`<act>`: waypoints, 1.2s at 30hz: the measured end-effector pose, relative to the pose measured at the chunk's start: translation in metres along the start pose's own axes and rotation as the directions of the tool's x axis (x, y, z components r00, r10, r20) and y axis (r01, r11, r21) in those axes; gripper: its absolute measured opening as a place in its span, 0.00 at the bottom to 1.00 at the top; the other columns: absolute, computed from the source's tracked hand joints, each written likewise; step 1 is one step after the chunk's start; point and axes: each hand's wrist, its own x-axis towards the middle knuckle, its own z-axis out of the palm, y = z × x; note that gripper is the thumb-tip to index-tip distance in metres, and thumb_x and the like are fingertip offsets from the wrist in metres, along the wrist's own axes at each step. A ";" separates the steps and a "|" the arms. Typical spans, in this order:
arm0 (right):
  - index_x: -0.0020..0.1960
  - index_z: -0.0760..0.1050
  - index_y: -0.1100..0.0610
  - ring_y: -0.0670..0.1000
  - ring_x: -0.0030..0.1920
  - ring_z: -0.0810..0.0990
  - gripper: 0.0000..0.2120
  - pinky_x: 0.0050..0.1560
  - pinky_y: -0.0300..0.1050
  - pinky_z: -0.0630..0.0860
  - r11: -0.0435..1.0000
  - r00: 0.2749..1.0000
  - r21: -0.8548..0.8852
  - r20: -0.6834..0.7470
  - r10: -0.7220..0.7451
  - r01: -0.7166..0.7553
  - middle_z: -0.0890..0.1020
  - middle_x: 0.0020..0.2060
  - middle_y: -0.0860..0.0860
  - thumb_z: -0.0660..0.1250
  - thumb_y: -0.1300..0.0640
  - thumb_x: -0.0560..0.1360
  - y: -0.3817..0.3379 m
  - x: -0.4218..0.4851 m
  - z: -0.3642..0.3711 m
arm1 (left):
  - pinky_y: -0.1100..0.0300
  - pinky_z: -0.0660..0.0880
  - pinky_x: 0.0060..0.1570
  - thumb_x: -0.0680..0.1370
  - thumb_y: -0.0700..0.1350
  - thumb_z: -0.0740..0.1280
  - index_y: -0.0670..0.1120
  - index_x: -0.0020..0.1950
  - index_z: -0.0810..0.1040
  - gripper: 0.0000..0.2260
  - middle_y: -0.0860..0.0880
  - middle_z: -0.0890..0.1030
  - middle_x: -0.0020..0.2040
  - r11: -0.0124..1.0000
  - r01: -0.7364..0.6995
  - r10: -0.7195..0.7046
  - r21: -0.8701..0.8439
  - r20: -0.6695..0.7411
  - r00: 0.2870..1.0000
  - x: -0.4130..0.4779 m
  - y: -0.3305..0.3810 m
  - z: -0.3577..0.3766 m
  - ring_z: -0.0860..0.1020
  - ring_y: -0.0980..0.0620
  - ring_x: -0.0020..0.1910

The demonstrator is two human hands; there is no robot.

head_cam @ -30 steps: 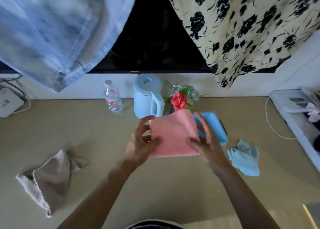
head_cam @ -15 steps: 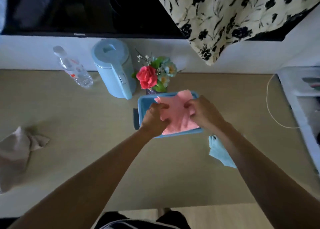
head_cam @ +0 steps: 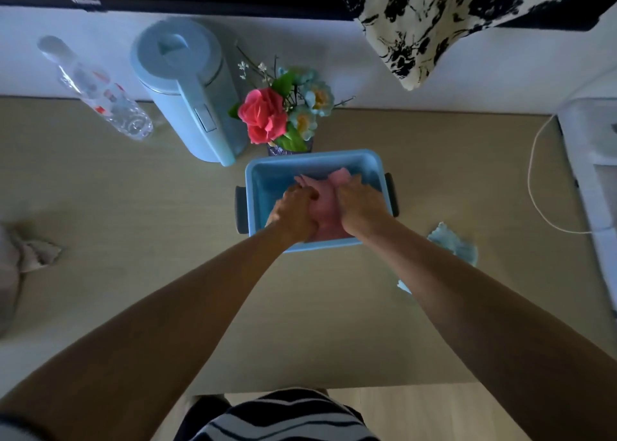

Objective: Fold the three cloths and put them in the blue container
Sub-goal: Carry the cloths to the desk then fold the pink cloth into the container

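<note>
Two hands reach into the blue container (head_cam: 267,180) in the head view, both on the pink cloth (head_cam: 325,203). The left hand (head_cam: 293,212) holds the cloth's left side with its fingers bent over the fabric. The right hand (head_cam: 362,207) grips the right side the same way, knuckles up. The cloth lies folded inside the container, low against its floor, with one pink corner showing at the far side between the fingertips. The container sits on the tan table (head_cam: 133,240), near the middle, with a dark handle on its left and right ends.

Right of the container, the light blue cloth (head_cam: 450,243) lies crumpled on the table, partly hidden by the right forearm. At the far left edge, the beige cloth (head_cam: 30,257) lies in a loose heap, well apart from the container.

Just beyond the container stands a small vase of artificial flowers (head_cam: 280,110) with a red rose. Left of it is a pale blue electric kettle (head_cam: 187,90), and further left a clear water bottle (head_cam: 100,90). A white cable (head_cam: 534,173) curves across the table at the right. A floral fabric (head_cam: 434,16) hangs at the upper right.
</note>
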 end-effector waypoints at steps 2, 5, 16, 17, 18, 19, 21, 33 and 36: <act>0.69 0.67 0.59 0.62 0.60 0.80 0.17 0.55 0.54 0.76 0.997 0.996 -0.004 0.035 0.078 -0.078 0.77 0.60 0.60 0.50 0.58 0.84 -0.004 0.006 0.005 | 0.52 0.76 0.59 0.69 0.40 0.72 0.51 0.69 0.75 0.28 0.44 0.73 0.67 1.000 -0.004 0.004 0.008 0.022 1.000 0.004 0.000 0.002 0.77 0.40 0.62; 0.72 0.64 0.62 0.61 0.61 0.80 0.18 0.53 0.53 0.78 0.993 0.989 -0.002 0.089 0.120 -0.120 0.75 0.63 0.60 0.55 0.63 0.83 -0.006 0.012 0.009 | 0.54 0.75 0.60 0.70 0.41 0.73 0.50 0.69 0.75 0.28 0.44 0.70 0.69 1.000 0.009 -0.009 0.005 0.042 0.999 0.010 -0.003 0.006 0.76 0.41 0.63; 0.60 0.80 0.58 0.58 0.68 0.71 0.13 0.69 0.53 0.65 0.909 0.972 -0.347 0.038 -0.230 0.229 0.74 0.65 0.57 0.61 0.62 0.80 0.000 0.023 0.007 | 0.48 0.76 0.54 0.75 0.47 0.73 0.47 0.64 0.77 0.19 0.43 0.70 0.65 0.933 0.005 0.018 0.361 -0.062 0.998 0.002 0.005 -0.013 0.76 0.41 0.59; 0.62 0.80 0.57 0.58 0.69 0.70 0.14 0.70 0.52 0.65 0.901 0.969 -0.357 0.074 -0.235 0.246 0.74 0.66 0.56 0.61 0.61 0.80 0.001 0.026 0.007 | 0.47 0.75 0.56 0.74 0.48 0.74 0.47 0.64 0.76 0.20 0.43 0.70 0.65 0.924 -0.040 0.063 0.381 -0.049 0.997 0.003 0.007 -0.012 0.75 0.42 0.61; 0.65 0.78 0.56 0.57 0.71 0.69 0.15 0.71 0.51 0.64 0.897 0.968 -0.364 0.111 -0.226 0.251 0.73 0.68 0.56 0.61 0.60 0.80 0.002 0.029 0.009 | 0.47 0.75 0.58 0.73 0.49 0.74 0.47 0.66 0.76 0.22 0.43 0.71 0.65 0.923 -0.094 0.106 0.374 -0.010 0.994 0.006 0.009 -0.010 0.74 0.42 0.63; 0.67 0.76 0.55 0.57 0.72 0.69 0.17 0.72 0.51 0.64 0.895 0.968 -0.372 0.142 -0.209 0.247 0.73 0.69 0.55 0.62 0.59 0.80 0.004 0.032 0.011 | 0.46 0.74 0.60 0.72 0.49 0.75 0.48 0.68 0.74 0.25 0.43 0.72 0.65 0.923 -0.139 0.135 0.358 0.038 0.990 0.009 0.009 -0.007 0.73 0.42 0.65; 0.69 0.74 0.54 0.57 0.72 0.69 0.19 0.72 0.51 0.65 0.879 0.966 -0.407 0.178 -0.190 0.248 0.72 0.70 0.55 0.63 0.59 0.79 0.005 0.036 0.019 | 0.47 0.73 0.63 0.71 0.51 0.76 0.46 0.70 0.72 0.29 0.42 0.72 0.67 0.907 -0.177 0.147 0.383 0.106 0.983 0.015 0.008 -0.002 0.71 0.41 0.69; 0.67 0.71 0.57 0.61 0.67 0.73 0.20 0.67 0.54 0.69 0.913 0.961 -0.334 0.224 -0.164 0.234 0.72 0.66 0.59 0.66 0.61 0.76 0.006 0.037 0.028 | 0.48 0.66 0.68 0.71 0.57 0.74 0.45 0.73 0.67 0.35 0.41 0.66 0.72 0.904 -0.159 0.107 0.397 0.151 0.983 0.030 -0.006 0.013 0.63 0.40 0.72; 0.66 0.72 0.55 0.61 0.65 0.75 0.23 0.60 0.56 0.75 0.975 0.969 -0.134 0.201 -0.147 0.176 0.73 0.65 0.57 0.72 0.57 0.72 0.005 0.019 -0.002 | 0.49 0.71 0.66 0.70 0.58 0.73 0.45 0.68 0.74 0.31 0.41 0.74 0.67 0.989 -0.110 0.106 0.096 0.046 0.993 0.001 0.005 -0.009 0.71 0.41 0.68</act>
